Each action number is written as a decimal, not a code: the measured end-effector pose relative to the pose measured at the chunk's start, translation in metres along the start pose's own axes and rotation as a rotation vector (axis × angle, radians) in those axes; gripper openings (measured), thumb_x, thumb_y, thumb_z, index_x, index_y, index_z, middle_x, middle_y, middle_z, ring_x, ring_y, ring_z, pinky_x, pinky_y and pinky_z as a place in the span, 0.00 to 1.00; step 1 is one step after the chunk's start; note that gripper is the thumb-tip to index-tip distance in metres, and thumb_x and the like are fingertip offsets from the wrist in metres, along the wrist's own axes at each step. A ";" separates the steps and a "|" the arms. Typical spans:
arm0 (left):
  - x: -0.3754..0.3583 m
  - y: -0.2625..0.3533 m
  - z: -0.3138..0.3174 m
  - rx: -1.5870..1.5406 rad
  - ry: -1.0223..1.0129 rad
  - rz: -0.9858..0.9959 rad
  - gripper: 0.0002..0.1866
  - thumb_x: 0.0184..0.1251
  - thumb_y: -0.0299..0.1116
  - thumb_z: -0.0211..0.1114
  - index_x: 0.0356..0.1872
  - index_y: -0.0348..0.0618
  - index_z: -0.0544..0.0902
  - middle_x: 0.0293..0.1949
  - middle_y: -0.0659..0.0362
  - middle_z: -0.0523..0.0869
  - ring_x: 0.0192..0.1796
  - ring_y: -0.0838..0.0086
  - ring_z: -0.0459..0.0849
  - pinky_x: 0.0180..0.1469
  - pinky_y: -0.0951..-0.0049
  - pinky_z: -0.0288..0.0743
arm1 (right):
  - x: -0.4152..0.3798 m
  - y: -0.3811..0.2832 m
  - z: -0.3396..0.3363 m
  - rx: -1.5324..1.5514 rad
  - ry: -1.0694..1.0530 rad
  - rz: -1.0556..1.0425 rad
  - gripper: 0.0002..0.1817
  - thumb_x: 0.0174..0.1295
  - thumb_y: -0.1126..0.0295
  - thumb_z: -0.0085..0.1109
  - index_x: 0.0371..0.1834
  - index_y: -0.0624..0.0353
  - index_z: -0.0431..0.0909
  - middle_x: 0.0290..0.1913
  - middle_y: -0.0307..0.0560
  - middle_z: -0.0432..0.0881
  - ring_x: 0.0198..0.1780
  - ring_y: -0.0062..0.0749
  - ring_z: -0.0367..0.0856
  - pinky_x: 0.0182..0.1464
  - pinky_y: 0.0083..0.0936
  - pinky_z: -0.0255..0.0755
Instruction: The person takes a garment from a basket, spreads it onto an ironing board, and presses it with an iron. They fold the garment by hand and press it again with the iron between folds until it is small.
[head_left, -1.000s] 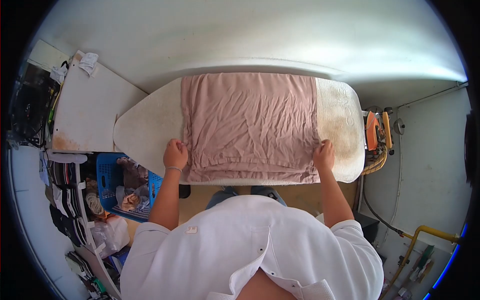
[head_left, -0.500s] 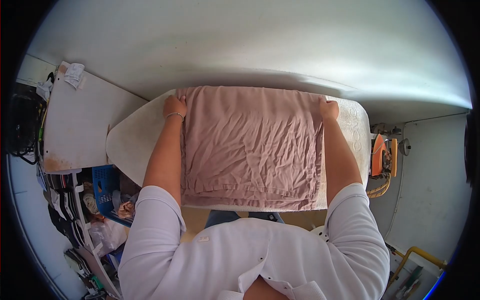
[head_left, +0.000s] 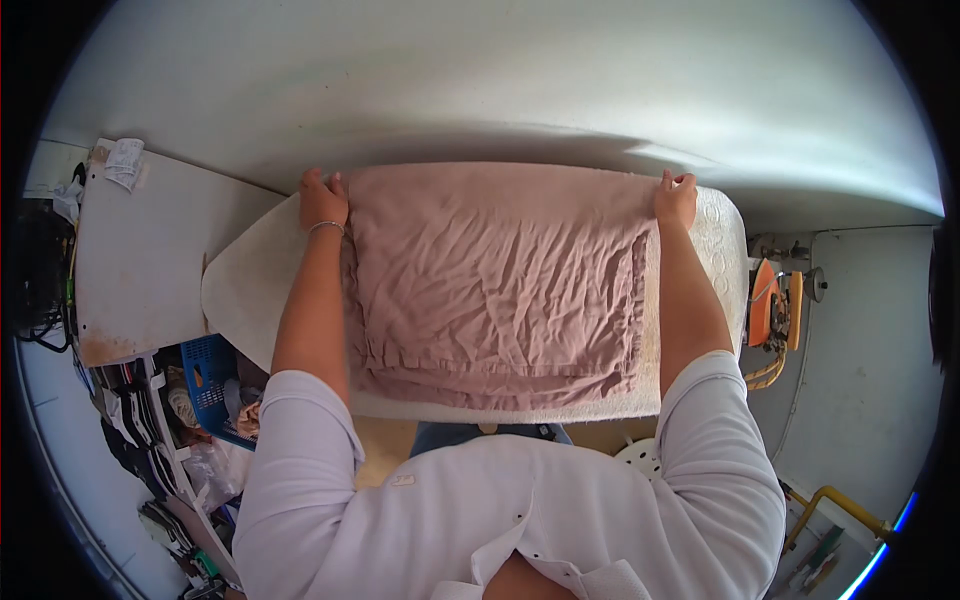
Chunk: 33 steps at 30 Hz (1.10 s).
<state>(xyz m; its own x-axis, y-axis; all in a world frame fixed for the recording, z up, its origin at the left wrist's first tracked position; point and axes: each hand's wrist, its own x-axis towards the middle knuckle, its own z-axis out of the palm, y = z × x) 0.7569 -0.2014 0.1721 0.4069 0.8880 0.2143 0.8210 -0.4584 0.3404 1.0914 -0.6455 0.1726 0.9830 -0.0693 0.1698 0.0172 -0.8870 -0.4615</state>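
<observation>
A wrinkled dusty-pink cloth (head_left: 500,290) lies folded in layers across the pale ironing board (head_left: 262,270). Its far edge is pulled straight between my two hands. At the far left corner, my left hand (head_left: 323,202), with a bracelet at the wrist, pinches the cloth. My right hand (head_left: 676,200) grips the far right corner between thumb and fingers. Toward me, the near edges of the cloth show uneven, crumpled layers, and the right side is ruffled. What kind of cloth item it is cannot be made out.
An orange iron (head_left: 763,305) stands beyond the board's right end. Left of the board are a white panel (head_left: 150,250) with a paper on it, a blue plastic basket (head_left: 205,385) and a shelf of mixed things. A wall (head_left: 480,90) runs behind the board.
Both hands have moved slightly farther out and up, drawing the cloth's far edge wider and straighter. The near edge of the cloth has shifted a little away from me.
</observation>
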 end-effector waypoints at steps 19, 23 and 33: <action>-0.224 -0.099 -0.127 -0.408 -0.305 0.051 0.17 0.69 0.43 0.57 0.40 0.35 0.73 0.33 0.42 0.82 0.35 0.46 0.81 0.37 0.54 0.72 | -0.248 0.124 -0.138 0.423 -0.247 0.245 0.18 0.64 0.57 0.54 0.35 0.65 0.72 0.33 0.63 0.79 0.39 0.57 0.79 0.42 0.41 0.70; -0.228 -0.128 -0.115 -0.272 -0.301 0.085 0.16 0.68 0.43 0.59 0.38 0.38 0.75 0.29 0.45 0.84 0.34 0.47 0.82 0.36 0.54 0.73 | -0.253 0.146 -0.149 0.097 -0.369 0.021 0.18 0.64 0.55 0.55 0.34 0.63 0.74 0.33 0.62 0.80 0.40 0.57 0.79 0.42 0.40 0.70; -0.266 -0.119 -0.120 -0.254 -0.281 0.181 0.14 0.68 0.42 0.58 0.41 0.40 0.74 0.29 0.48 0.84 0.34 0.50 0.83 0.35 0.55 0.74 | -0.275 0.128 -0.148 -0.207 -0.293 -0.013 0.21 0.65 0.48 0.52 0.32 0.58 0.72 0.33 0.57 0.82 0.38 0.56 0.80 0.39 0.47 0.71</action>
<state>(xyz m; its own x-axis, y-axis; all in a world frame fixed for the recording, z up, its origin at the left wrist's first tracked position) 0.5029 -0.3882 0.1850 0.6577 0.7520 0.0450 0.6158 -0.5711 0.5429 0.7963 -0.8080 0.1957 0.9941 0.0501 -0.0963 0.0224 -0.9628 -0.2693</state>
